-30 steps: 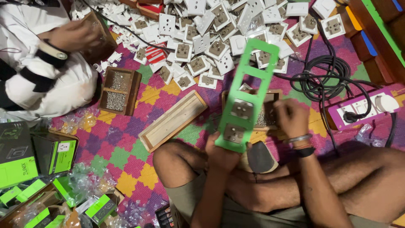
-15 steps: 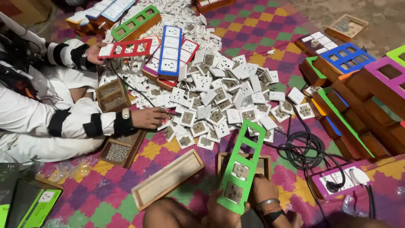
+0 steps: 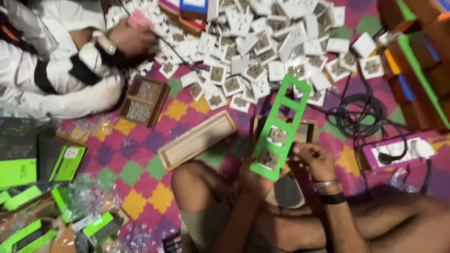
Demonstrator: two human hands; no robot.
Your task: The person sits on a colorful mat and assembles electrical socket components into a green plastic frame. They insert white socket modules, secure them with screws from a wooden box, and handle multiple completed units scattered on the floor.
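Checkered mat [image 3: 140, 187]; hands [image 3: 286, 168] grip slotted green frame [image 3: 281, 126].

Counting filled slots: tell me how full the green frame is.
Partly full: the green frame has modules in its two lower openings; the upper openings are empty, showing the pile behind.

A flat black-and-green cardboard box [image 3: 18, 159] lies at the left edge, with a second black box with a green face and white label [image 3: 63, 159] just beside it. Smaller green-and-black boxes [image 3: 96, 227] and crinkled clear plastic bags [image 3: 82, 194] crowd the lower left corner.
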